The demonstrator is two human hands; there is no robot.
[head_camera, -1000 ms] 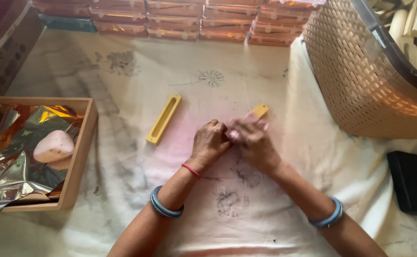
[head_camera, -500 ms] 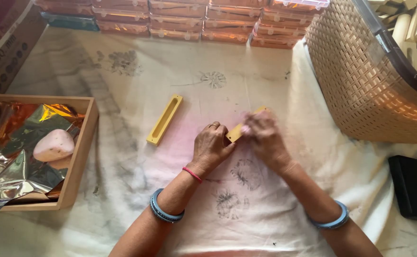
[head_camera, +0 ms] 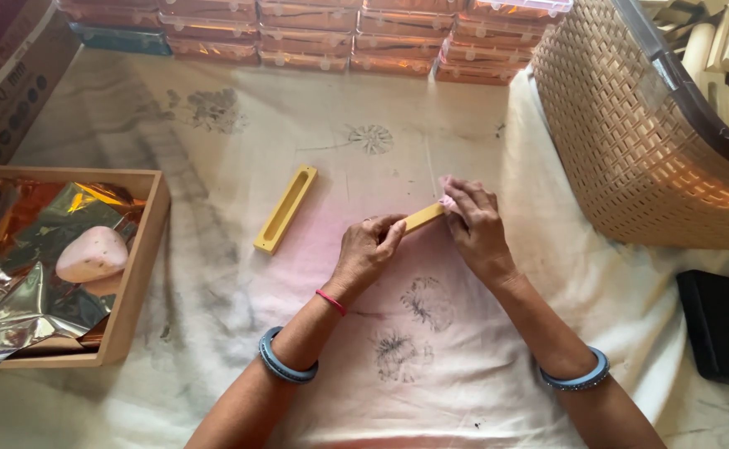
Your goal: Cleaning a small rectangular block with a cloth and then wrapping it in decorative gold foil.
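Observation:
My left hand [head_camera: 367,253] pinches the near end of a narrow yellow bar [head_camera: 423,218] that lies slanted over a white printed cloth [head_camera: 215,274]. My right hand [head_camera: 474,224] covers the bar's far end, with a bit of pink material [head_camera: 448,201] under its fingertips. A second yellow piece, a long shallow tray-shaped mould [head_camera: 285,208], rests on the cloth to the left of my hands, untouched.
A wooden box [head_camera: 136,274] at the left holds crumpled shiny foil [head_camera: 15,291] and a pale pink lump [head_camera: 93,254]. A woven basket [head_camera: 630,141] of cream-coloured pieces stands at the right. Stacked clear boxes [head_camera: 315,37] line the far edge. A black flat device [head_camera: 718,326] lies near right.
My hands were bunched together over the bar. They have drawn apart along it, the right hand sliding to its far end, so more of the yellow bar shows.

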